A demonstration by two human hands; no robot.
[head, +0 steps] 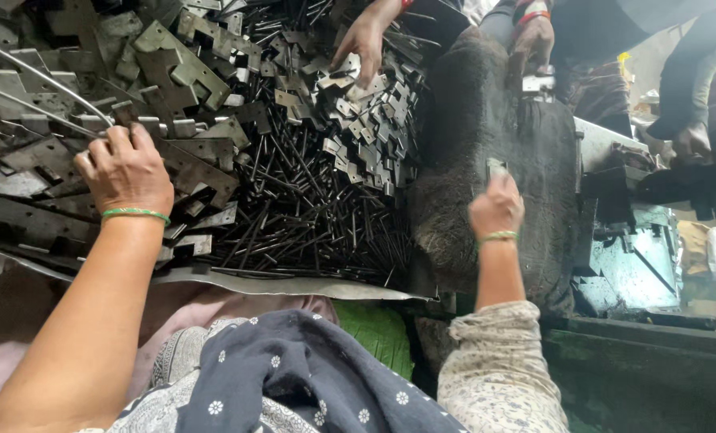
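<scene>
The left hand (125,168) rested curled on brackets (189,72) at left, its hold unclear, while the right hand (496,207) pinched a small plate (495,167) over the dark cloth (494,120), most parts still heaped.

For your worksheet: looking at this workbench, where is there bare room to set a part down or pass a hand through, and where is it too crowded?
Bare room: the dark fuzzy mat, between the pile of small metal pieces and the machine, beyond the right hand. Crowded: the thin rods and the big flat brackets around the left hand cover everything left of the mat.
</scene>
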